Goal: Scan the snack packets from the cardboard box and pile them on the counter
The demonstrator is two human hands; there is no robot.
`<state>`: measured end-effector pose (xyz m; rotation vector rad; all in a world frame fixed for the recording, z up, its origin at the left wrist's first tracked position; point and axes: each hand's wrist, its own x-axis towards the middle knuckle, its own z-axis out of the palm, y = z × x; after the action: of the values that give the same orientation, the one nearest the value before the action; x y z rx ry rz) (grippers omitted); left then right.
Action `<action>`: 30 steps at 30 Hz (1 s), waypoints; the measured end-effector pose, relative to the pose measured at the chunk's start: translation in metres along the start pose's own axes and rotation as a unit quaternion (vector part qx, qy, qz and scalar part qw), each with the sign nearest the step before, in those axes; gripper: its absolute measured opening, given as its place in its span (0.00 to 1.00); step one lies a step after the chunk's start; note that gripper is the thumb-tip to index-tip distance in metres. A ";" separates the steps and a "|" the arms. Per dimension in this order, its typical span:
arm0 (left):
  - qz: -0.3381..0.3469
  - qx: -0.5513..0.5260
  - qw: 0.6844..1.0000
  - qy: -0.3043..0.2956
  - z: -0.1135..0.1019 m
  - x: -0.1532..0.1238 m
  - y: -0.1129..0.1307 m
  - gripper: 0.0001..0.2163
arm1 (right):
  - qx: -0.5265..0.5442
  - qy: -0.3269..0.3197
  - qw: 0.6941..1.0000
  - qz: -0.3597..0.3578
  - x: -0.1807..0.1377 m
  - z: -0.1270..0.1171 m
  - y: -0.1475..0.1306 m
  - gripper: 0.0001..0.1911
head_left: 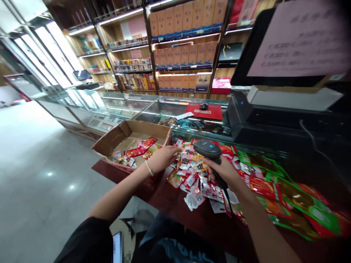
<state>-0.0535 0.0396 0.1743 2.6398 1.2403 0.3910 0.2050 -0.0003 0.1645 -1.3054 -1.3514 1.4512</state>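
Observation:
My right hand (223, 170) grips a black handheld barcode scanner (207, 147) by its handle, its head over a pile of snack packets (189, 157). A small blue light glows on top of the scanner, and a cable hangs below it. My left hand (165, 157), with a pale band on the wrist, reaches over the box's near right corner to the left edge of the pile. Its fingers are stretched out at the packets; the fingertips are partly hard to make out. A cardboard box (102, 147) beside it holds several red and clear packets.
Red and green snack bags (298, 197) spread across the dark red counter (164, 199) on the right. Behind stand a glass display case (131, 104), a red folder with a mouse (203, 106) on it, and a monitor with a paper sheet (301, 40). A phone (117, 246) shows at the bottom.

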 end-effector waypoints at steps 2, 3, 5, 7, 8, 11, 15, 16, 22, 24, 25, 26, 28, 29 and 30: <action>-0.045 0.006 0.998 0.043 -0.022 -0.015 -0.016 0.15 | -0.020 -0.023 1.000 0.002 0.010 0.009 -0.007 0.22; -0.065 0.011 0.996 0.064 -0.032 -0.024 -0.026 0.15 | -0.027 -0.035 0.999 0.000 0.016 0.015 -0.011 0.22; -0.100 0.025 0.990 0.099 -0.048 -0.044 -0.052 0.14 | -0.025 -0.058 0.998 -0.002 0.028 0.030 -0.020 0.22; -0.144 0.045 0.980 0.127 -0.060 -0.065 -0.081 0.13 | -0.012 -0.082 0.997 0.003 0.041 0.048 -0.028 0.21; -0.171 0.056 0.974 0.139 -0.065 -0.075 -0.097 0.13 | -0.008 -0.090 0.996 0.004 0.047 0.057 -0.032 0.21; -0.246 0.079 0.953 0.155 -0.077 -0.103 -0.140 0.12 | -0.013 -0.123 0.992 0.011 0.068 0.087 -0.043 0.20; -0.309 0.084 0.936 0.148 -0.082 -0.129 -0.190 0.12 | -0.003 -0.164 0.986 0.009 0.096 0.122 -0.053 0.20; -0.322 0.082 0.932 0.143 -0.081 -0.133 -0.201 0.12 | -0.004 -0.171 0.985 0.005 0.103 0.129 -0.054 0.20; -0.355 0.043 0.931 0.078 -0.065 -0.143 -0.242 0.12 | -0.039 -0.225 0.974 0.013 0.141 0.159 -0.047 0.18; -0.354 0.015 0.934 0.038 -0.060 -0.144 -0.248 0.11 | -0.037 -0.241 0.970 0.010 0.151 0.166 -0.043 0.17; -0.354 0.003 0.935 0.004 -0.058 -0.144 -0.249 0.11 | -0.034 -0.248 0.968 0.011 0.155 0.169 -0.041 0.17; -0.352 -0.007 0.935 -0.037 -0.055 -0.145 -0.249 0.11 | -0.030 -0.254 0.967 0.017 0.159 0.171 -0.039 0.17; -0.343 -0.023 0.931 -0.125 -0.051 -0.147 -0.249 0.12 | -0.026 -0.259 0.965 0.034 0.165 0.175 -0.036 0.16; -0.335 -0.030 0.927 -0.165 -0.049 -0.148 -0.249 0.14 | -0.026 -0.259 0.965 0.040 0.167 0.177 -0.035 0.16; -0.328 -0.036 0.923 -0.200 -0.046 -0.150 -0.249 0.16 | -0.027 -0.260 0.964 0.043 0.169 0.177 -0.034 0.17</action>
<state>-0.3402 0.0834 0.1234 1.9297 1.7814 -0.2012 -0.0053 0.1297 0.1530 -1.0622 -1.6884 1.9198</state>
